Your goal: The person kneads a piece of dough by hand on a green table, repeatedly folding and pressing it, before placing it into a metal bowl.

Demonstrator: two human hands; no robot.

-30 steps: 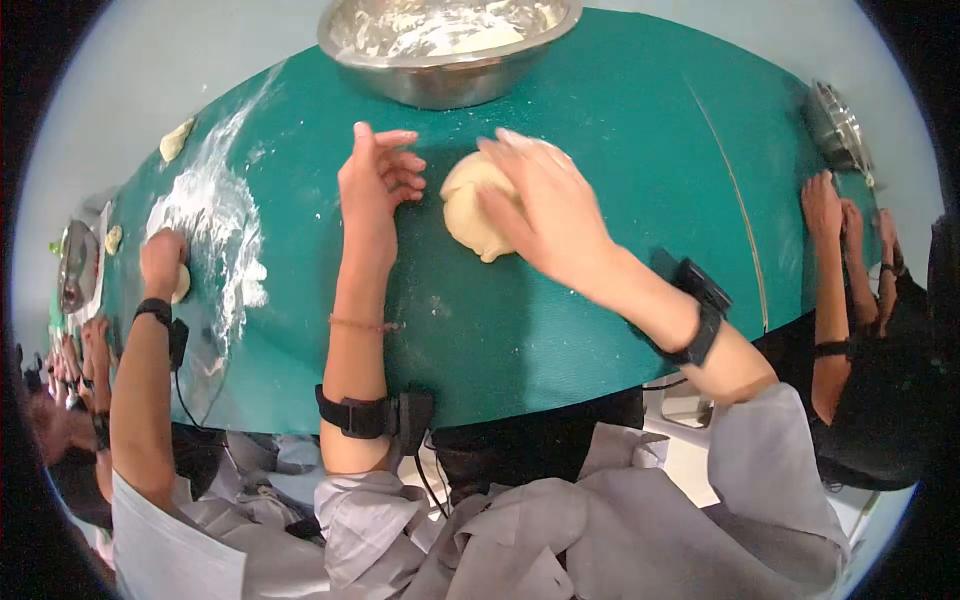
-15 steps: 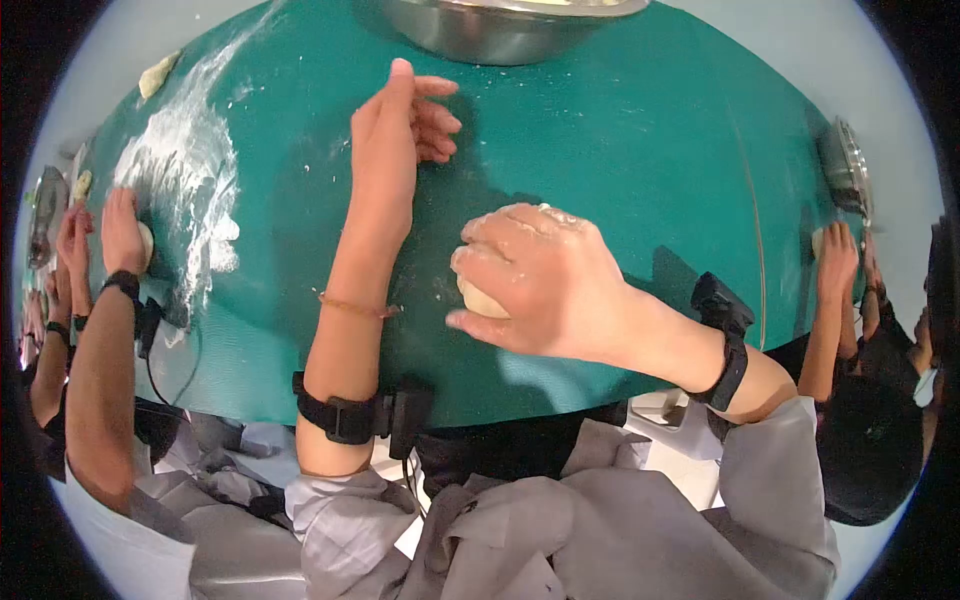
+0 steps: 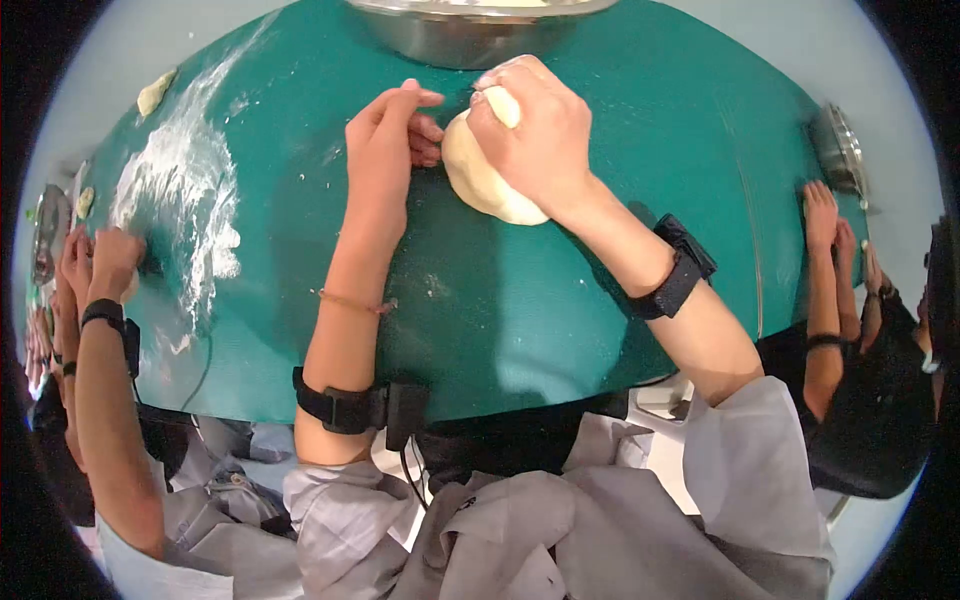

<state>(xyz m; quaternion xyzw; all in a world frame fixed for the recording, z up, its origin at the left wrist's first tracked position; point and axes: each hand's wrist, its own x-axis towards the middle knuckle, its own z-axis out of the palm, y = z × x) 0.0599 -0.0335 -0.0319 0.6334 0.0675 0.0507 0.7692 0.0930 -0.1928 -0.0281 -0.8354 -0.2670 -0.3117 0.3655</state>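
A smooth, pale lump of dough (image 3: 480,182) lies on the green table, close in front of the metal bowl. My right hand (image 3: 543,130) is closed over its far right side, and some dough bulges up between thumb and fingers. Just left of the lump, my left hand (image 3: 383,135) is held on edge, its fingers loosely curved and nothing in them. Its fingertips come right up to the dough's left side.
The large metal bowl (image 3: 470,42) stands at the table's far edge. White flour (image 3: 180,175) is smeared across the left side, near a small dough piece (image 3: 154,93). Co-workers' hands (image 3: 117,258) work at left, others (image 3: 820,212) at right by another metal bowl (image 3: 836,150).
My right hand has moved away from me toward the bowl, and the dough, mostly hidden under it before, now shows beneath it. My left hand has stayed nearly in place.
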